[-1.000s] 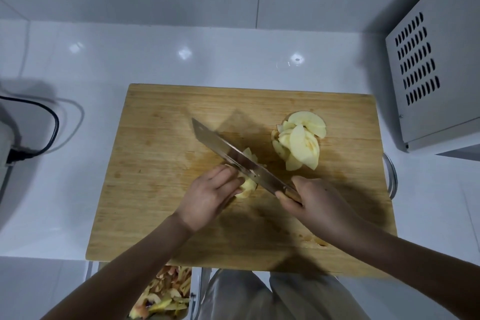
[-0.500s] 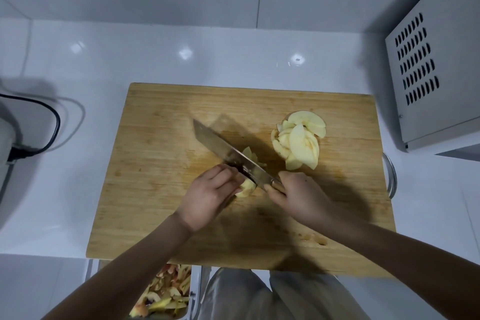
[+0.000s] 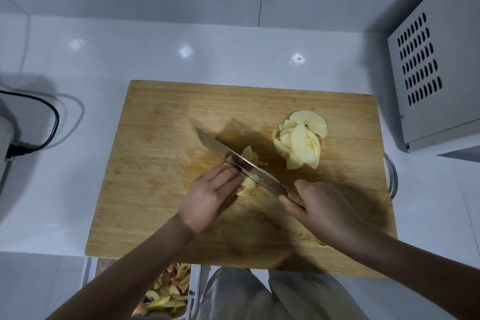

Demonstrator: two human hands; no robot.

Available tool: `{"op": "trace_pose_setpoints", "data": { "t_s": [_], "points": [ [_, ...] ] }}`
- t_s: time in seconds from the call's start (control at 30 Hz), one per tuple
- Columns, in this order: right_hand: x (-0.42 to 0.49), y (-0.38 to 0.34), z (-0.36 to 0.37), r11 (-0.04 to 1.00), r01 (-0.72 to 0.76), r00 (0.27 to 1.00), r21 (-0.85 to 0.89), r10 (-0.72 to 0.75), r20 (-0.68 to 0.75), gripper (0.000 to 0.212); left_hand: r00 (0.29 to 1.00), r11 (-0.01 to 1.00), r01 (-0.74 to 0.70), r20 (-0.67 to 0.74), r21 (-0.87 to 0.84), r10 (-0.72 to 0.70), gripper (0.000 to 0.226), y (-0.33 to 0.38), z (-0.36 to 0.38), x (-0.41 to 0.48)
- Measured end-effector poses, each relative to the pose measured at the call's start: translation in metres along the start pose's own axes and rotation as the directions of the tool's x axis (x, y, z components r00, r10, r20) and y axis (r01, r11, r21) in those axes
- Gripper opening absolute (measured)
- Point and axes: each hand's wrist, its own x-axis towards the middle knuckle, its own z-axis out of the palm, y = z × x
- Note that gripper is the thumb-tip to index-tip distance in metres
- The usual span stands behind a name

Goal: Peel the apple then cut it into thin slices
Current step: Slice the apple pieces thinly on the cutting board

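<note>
Our right hand [image 3: 322, 208] has drawn back rightward over the rectangular wooden cutting board [image 3: 155, 163], clenched round the steel broad-bladed knife [image 3: 230, 155], left hand [image 3: 210, 197] curled on the pale peeled apple chunk [image 3: 248, 186] mid-board, thin pale apple slices [image 3: 301, 143] heaped right of centre.

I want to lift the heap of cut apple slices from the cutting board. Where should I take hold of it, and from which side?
Probably pinch the heap of apple slices across its left and right flanks, coming from above and the right. The slices overlap in a stack longer near-to-far, so squeezing the flanks should keep them together, clear of the knife.
</note>
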Motion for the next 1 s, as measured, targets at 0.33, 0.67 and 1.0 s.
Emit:
{"op": "trace_pose_setpoints", "data": {
  "t_s": [0.33,0.67,1.0],
  "points": [
    [0.0,-0.011,-0.011,0.998,0.032,0.999,-0.06,-0.034,-0.026,0.026,1.0,1.0,0.009,0.002,0.009,-0.009,0.022,0.0,-0.001,0.002],
    [0.028,-0.006,0.023,0.998,-0.012,1.0,0.069,0.013,-0.006,0.022,0.999,0.999,0.031,-0.036,0.02,-0.031,0.025,0.005,-0.001,0.001],
    [-0.001,-0.005,0.0,1.0,0.02,0.998,0.009,-0.019,-0.053,0.024,0.997,0.998,0.06,-0.042,0.007,-0.059,0.024,0.005,0.0,0.0]
  ]
}}
